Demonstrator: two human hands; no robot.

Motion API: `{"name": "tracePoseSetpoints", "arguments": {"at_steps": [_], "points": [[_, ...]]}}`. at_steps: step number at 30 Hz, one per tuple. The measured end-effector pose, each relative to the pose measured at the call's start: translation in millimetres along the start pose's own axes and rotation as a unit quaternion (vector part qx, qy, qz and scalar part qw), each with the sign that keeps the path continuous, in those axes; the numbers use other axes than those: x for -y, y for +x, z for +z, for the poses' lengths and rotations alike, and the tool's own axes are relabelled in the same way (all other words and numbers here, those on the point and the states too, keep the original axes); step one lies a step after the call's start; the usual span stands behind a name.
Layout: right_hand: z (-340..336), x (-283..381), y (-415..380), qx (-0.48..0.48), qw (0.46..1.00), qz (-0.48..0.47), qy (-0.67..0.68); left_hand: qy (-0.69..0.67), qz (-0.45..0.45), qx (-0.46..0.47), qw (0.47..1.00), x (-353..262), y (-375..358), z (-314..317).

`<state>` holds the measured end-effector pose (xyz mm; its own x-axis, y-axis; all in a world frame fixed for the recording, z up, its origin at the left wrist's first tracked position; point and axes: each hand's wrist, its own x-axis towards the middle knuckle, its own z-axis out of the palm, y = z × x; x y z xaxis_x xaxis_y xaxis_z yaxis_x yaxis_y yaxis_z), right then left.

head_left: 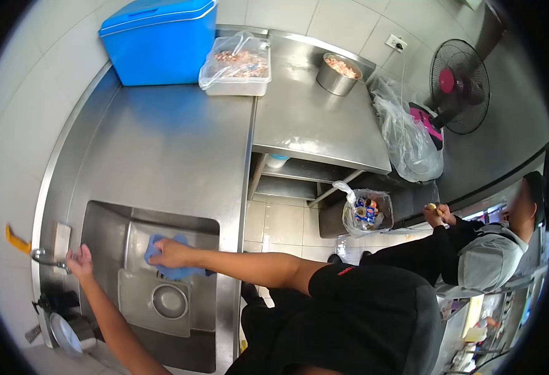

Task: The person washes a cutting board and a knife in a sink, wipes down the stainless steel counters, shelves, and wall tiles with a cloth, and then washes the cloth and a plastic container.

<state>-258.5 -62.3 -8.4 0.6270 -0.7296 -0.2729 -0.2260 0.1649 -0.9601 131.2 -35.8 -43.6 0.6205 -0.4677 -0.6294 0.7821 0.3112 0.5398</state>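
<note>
Your cloth (182,274) is blue against the silver-grey sink (202,230), and your black sleeve (374,294) carries red lettering (348,269). Far left you have a bright blue cooler (162,53) (a white line trims its lid), while the black fan (478,84) at far right shows a magenta hub (447,80).

From here I see a blue cloth (175,272), crumpled, bunched in the right hand (173,253) over the sink (204,240).

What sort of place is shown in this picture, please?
Probably a commercial kitchen: a stainless-steel sink is set into a metal counter, and a steel pot holds what looks like chopped food.
</note>
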Motion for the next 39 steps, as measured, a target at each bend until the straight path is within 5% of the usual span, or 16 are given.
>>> {"name": "tracePoseSetpoints", "arguments": {"at_steps": [3,6,9,10,11,12,14,16,18,24,27,29,30,32,35,39], "points": [[-13.6,-1.0,1.5,0.051,0.983,-0.086,-0.156,-0.064,0.059,0.055,0.995,-21.7,33.4,-15.4],[-24.4,-12.1,31.1,0.096,0.958,-0.175,-0.206,-0.093,-0.037,0.17,0.98,-44.6,46.1,-31.4],[-36.9,-6.3,45.6,0.143,0.947,-0.218,-0.189,-0.115,0.11,0.134,0.978,-36.2,-15.1,15.8],[-31.5,-23.6,64.4,0.124,0.924,-0.295,-0.208,-0.077,0.089,0.136,0.984,-51.3,-13.7,9.3],[-37.2,-13.9,76.8,0.198,0.93,-0.262,-0.164,-0.066,0.088,0.108,0.988,-52.8,-8.8,6.1],[-27.6,-28.2,93.5,0.174,0.951,-0.216,-0.134,0.04,0.071,0.124,0.989,-57.8,3.5,-7.6],[-24.4,19.7,93.0,0.215,0.976,0.008,-0.018,0.251,0.054,0.057,0.965,-47.6,-15.9,-10.6],[-1.0,24.4,114.7,0.231,0.97,0.013,0.074,0.505,0.077,0.02,0.86,-26.5,-42.4,11.7],[27.0,46.9,125.2,0.267,0.961,0.016,0.07,0.547,0.032,0.024,0.836,-23.2,-78.5,29.1],[102.5,94.1,191.2,0.35,0.935,-0.014,-0.058,0.537,0.105,0.065,0.835,-11.8,-106.5,7.5],[127.5,109.1,218.6,0.29,0.934,-0.019,-0.209,0.522,0.127,0.077,0.84,-3.8,-121.7,-8.8],[140.7,126.1,225.2,0.31,0.835,-0.127,-0.437,0.526,0.144,0.089,0.833,-2.5,-138.8,-12.9],[148.0,131.0,229.3,0.309,0.833,-0.135,-0.439,0.53,0.155,0.101,0.827,-5.2,-141.3,-13.1],[162.9,136.0,235.6,0.343,0.699,-0.237,-0.58,0.53,0.211,0.09,0.816,-10.5,-135.5,-12.6],[158.4,150.4,232.2,0.37,0.759,-0.207,-0.495,0.49,0.298,0.13,0.809,-15.0,-100.9,-8.8],[139.5,160.9,226.8,0.329,0.749,-0.23,-0.527,0.423,0.268,0.132,0.855,-10.8,-99.6,40.6]]}}
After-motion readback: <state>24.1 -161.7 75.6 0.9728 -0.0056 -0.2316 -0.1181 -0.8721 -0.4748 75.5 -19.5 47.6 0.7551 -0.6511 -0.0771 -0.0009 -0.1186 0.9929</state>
